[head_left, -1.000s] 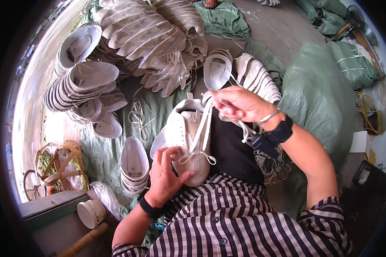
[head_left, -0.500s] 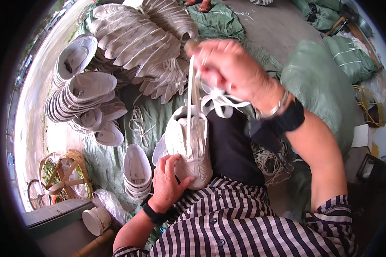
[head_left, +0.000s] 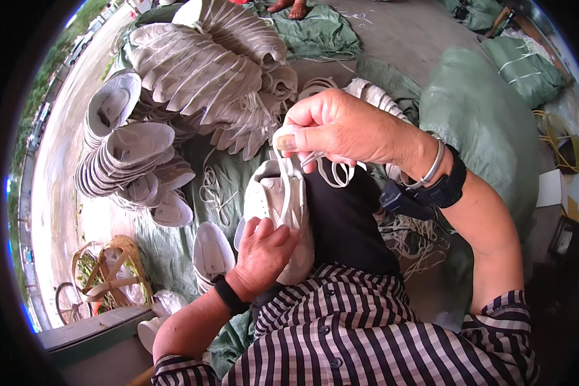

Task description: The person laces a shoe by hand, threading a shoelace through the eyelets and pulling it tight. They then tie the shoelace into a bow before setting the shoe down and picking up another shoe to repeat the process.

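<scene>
A white lace-up shoe (head_left: 257,201) rests against my dark-trousered leg, its toe toward me. My left hand (head_left: 264,252) lies across its lacing area with bent fingers pressed on the upper; the fingertips are partly hidden. Above the shoe's opening, my right hand (head_left: 341,128) pinches a white shoelace (head_left: 285,193) between thumb and fingers. The lace runs from there down to the shoe beside my left fingers. More loops of lace hang under my right hand. On my right wrist are a metal bangle and a black strap with a small black device.
Nested white shoes (head_left: 125,151) stand in stacks at left, below a large heap of shoes (head_left: 199,64). Another small stack (head_left: 212,251) is near my left arm. Loose laces (head_left: 415,241) lie right of my leg. A big green sack (head_left: 476,128) bulges at right. A woven basket (head_left: 119,270) stands at left.
My left hand has moved from the shoe's toe up onto its lacing. My right hand has lowered slightly and shifted right, and the lace, taut before, now curves slackly.
</scene>
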A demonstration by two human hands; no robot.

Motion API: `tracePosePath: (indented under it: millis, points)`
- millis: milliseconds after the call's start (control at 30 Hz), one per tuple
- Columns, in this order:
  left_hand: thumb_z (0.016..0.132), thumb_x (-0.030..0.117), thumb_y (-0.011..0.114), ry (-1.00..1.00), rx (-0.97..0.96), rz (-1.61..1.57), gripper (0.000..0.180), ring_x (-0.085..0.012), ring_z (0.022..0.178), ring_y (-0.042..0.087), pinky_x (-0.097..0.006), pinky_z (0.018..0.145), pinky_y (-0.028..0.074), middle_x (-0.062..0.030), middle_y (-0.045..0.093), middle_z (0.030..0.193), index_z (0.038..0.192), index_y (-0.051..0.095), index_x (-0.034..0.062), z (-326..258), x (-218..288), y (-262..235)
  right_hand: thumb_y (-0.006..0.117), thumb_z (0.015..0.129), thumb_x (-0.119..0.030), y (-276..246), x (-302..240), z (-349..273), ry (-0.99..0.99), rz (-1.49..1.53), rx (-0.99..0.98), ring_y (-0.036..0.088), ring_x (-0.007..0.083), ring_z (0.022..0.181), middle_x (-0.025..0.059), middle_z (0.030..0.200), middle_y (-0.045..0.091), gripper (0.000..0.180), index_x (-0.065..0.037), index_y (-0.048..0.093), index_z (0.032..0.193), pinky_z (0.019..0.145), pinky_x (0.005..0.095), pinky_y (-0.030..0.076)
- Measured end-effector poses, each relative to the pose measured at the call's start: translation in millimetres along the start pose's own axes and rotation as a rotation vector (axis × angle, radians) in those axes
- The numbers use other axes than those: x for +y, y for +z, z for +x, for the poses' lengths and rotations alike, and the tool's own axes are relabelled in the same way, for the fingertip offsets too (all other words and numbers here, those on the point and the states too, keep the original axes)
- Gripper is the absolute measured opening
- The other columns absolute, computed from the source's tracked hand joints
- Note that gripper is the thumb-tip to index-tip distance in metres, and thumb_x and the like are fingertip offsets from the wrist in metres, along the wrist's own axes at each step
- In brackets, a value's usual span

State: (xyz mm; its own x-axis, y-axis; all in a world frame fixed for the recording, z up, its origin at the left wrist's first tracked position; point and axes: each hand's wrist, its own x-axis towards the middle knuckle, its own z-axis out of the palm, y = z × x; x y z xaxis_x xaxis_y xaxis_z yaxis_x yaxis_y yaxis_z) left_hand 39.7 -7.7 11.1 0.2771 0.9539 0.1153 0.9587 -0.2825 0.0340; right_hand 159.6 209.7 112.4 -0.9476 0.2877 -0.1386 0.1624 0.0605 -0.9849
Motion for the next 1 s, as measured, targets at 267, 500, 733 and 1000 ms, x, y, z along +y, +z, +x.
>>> tracePosePath:
  millis: [267,500,733,1000]
  points:
    - [0.071,0.018,0.061,0.158,-0.126,0.154,0.012,-0.0203,0.084,0.053,-0.032,0.067,0.043,-0.0046,0.049,0.085,0.080,0.055,0.0112,11.1,-2.2,11.6,0.055,0.092,-0.023,1.0,11.1,-1.5,0.053,-0.029,-0.061,0.040,0.0002,0.041,-0.0017,0.063,0.059,0.021,-0.005,0.063,0.084,0.037,0.0166,0.032]
    - [0.078,0.014,0.057,0.161,-0.255,-0.073,0.012,-0.0254,0.080,0.058,-0.036,0.064,0.050,-0.0107,0.052,0.088,0.087,0.057,0.0068,14.4,-11.0,11.2,0.053,0.094,-0.026,8.1,32.4,9.4,0.161,0.101,-0.101,0.040,0.0016,0.039,0.0061,0.067,0.060,0.027,-0.001,0.062,0.087,0.035,0.0160,0.030]
    - [0.076,0.013,0.051,0.037,-0.298,-0.102,0.021,-0.0236,0.083,0.061,-0.036,0.069,0.051,-0.0108,0.058,0.088,0.092,0.060,0.0030,19.5,-1.4,30.8,0.053,0.093,-0.021,4.0,28.4,15.1,0.155,0.211,-0.046,0.042,0.0019,0.038,0.0088,0.069,0.061,0.025,0.002,0.060,0.086,0.034,0.0158,0.030]
    - [0.079,0.011,0.051,-0.236,-0.047,-0.362,0.017,-0.0291,0.081,0.061,-0.040,0.071,0.049,-0.0095,0.059,0.083,0.095,0.051,0.0043,22.4,15.8,35.4,0.052,0.095,-0.027,10.2,41.7,17.0,0.227,0.441,-0.025,0.043,0.0017,0.040,0.0057,0.063,0.059,0.028,-0.001,0.059,0.084,0.032,0.0147,0.027]
